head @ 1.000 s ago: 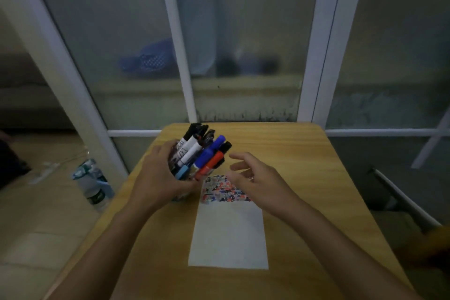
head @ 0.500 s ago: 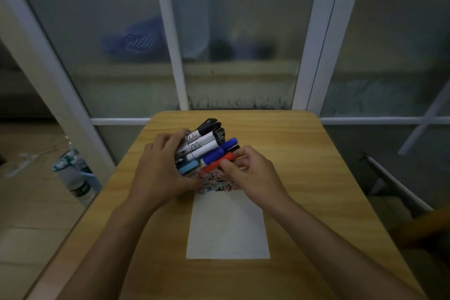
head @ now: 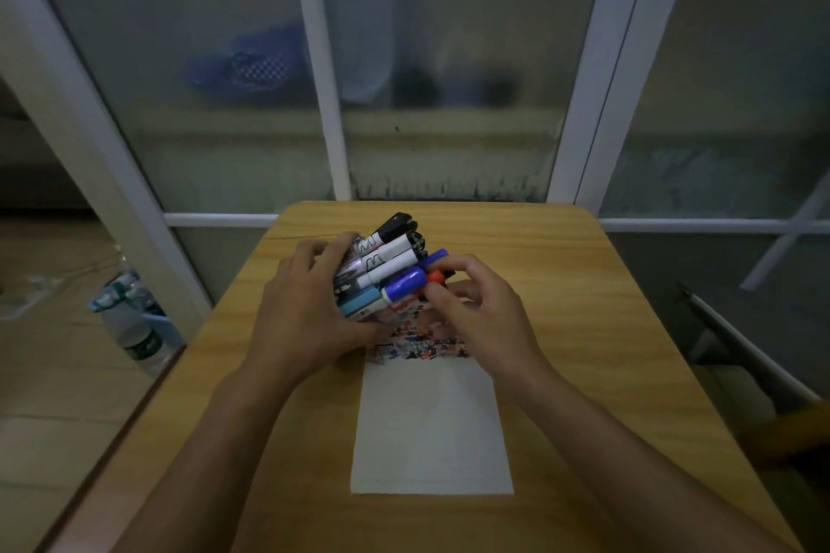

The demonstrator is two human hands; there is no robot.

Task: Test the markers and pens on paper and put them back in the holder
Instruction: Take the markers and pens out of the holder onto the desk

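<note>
My left hand (head: pixel 310 310) grips the holder, which leans to the right and is almost hidden under my fingers. Several markers (head: pixel 390 258) stick out of it: white ones with black caps, a blue-capped marker (head: pixel 406 283) and a light blue one. My right hand (head: pixel 471 310) pinches the red-capped marker (head: pixel 434 276) among them with thumb and fingers. A white sheet of paper (head: pixel 431 427) lies on the wooden table (head: pixel 584 328) under my hands, with coloured scribbles (head: pixel 417 346) across its far end.
A plastic water bottle (head: pixel 130 323) stands on the floor left of the table. Glass panels with white frames rise just behind the table's far edge. A metal chair frame (head: pixel 745 341) shows at the right.
My right hand has moved from above the paper to the markers and taken hold of the red-capped one. The holder now leans further right in my left hand.
</note>
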